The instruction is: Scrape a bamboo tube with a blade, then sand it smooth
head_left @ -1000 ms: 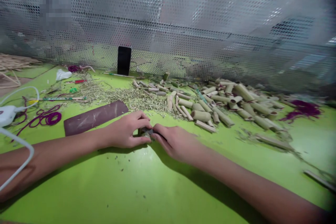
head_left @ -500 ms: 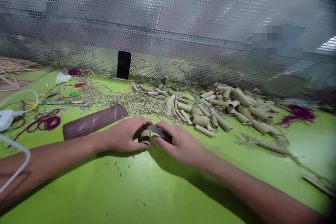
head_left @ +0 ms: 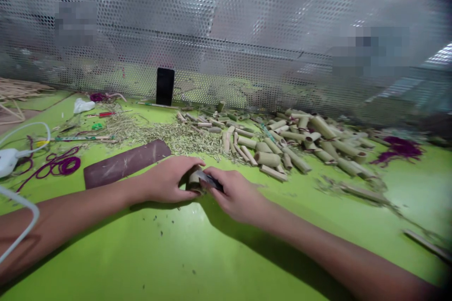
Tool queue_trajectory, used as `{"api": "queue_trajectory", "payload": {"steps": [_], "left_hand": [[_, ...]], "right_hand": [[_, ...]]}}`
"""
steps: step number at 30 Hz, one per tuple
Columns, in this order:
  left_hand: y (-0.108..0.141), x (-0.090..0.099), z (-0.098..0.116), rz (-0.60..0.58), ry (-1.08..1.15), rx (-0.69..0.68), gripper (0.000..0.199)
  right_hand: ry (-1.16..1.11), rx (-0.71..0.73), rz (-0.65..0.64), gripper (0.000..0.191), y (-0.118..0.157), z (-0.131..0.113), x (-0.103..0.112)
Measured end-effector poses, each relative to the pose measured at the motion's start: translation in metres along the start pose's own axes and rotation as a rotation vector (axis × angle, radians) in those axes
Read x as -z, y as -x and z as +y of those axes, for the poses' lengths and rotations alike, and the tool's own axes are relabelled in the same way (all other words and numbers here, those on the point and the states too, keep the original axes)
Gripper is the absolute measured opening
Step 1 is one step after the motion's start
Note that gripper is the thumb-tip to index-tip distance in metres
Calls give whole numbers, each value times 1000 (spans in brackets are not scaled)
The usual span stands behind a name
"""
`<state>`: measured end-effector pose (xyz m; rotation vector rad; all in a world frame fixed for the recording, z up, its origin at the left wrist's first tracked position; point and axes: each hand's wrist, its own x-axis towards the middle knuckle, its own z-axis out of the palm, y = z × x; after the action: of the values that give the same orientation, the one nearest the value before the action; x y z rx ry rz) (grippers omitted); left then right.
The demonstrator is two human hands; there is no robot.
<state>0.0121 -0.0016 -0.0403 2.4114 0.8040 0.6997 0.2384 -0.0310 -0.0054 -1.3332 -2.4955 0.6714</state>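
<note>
My left hand [head_left: 165, 178] grips a short bamboo tube [head_left: 194, 179] between thumb and fingers, just above the green table [head_left: 169, 254]. My right hand [head_left: 238, 195] is closed around a knife [head_left: 213, 181] with a dark handle. Its blade points left and meets the tube's near end, though the exact contact is hard to make out. Behind my left forearm lies a strip of brown sandpaper [head_left: 123, 164]. Fine bamboo shavings [head_left: 183, 137] spread out beyond both hands.
A pile of bamboo tubes [head_left: 300, 138] spreads at the back right. A phone [head_left: 165, 86] leans upright against the perforated metal screen [head_left: 226, 47]. Purple cord [head_left: 68, 164] and a white cable [head_left: 26, 218] lie at left. More purple thread [head_left: 400, 148] sits far right.
The knife blade has turned from lying across the tube's top to pointing down at its end. My right hand has shifted slightly left; my left hand stays around the tube.
</note>
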Motion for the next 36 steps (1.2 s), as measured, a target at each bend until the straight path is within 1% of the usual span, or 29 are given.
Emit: {"api": "queue_trajectory", "payload": {"steps": [3, 7, 13, 15, 18, 21, 22, 25, 29, 33, 36], "left_hand": [[-1, 1, 0, -16, 16, -9, 53], [0, 1, 0, -26, 28, -12, 56], [1, 2, -1, -34, 26, 6, 56], [1, 4, -1, -37, 10, 36, 58], [1, 6, 1, -53, -14, 80, 63], [1, 8, 2, -60, -24, 90, 64], [1, 8, 2, -58, -24, 89, 64], [0, 8, 3, -55, -20, 82, 63], [0, 9, 5, -47, -8, 63, 60], [-1, 9, 6, -34, -10, 43, 56], [-1, 8, 6, -34, -18, 37, 55]], "right_hand": [[4, 11, -16, 19, 1, -1, 1], [-16, 27, -23, 16, 2, 0, 3], [-133, 48, -37, 15, 6, -2, 9], [-192, 34, -6, 19, 8, -4, 15], [-237, 4, 90, 31, 7, -1, 23], [-132, -13, 166, 37, 3, 10, 26], [-71, -21, 167, 35, 1, 14, 26], [92, -62, 115, 19, -4, 22, 23], [203, -70, 37, 23, -1, 15, 20], [271, 4, 0, 26, 4, 4, 16], [325, 55, -13, 29, 5, 0, 10]]}}
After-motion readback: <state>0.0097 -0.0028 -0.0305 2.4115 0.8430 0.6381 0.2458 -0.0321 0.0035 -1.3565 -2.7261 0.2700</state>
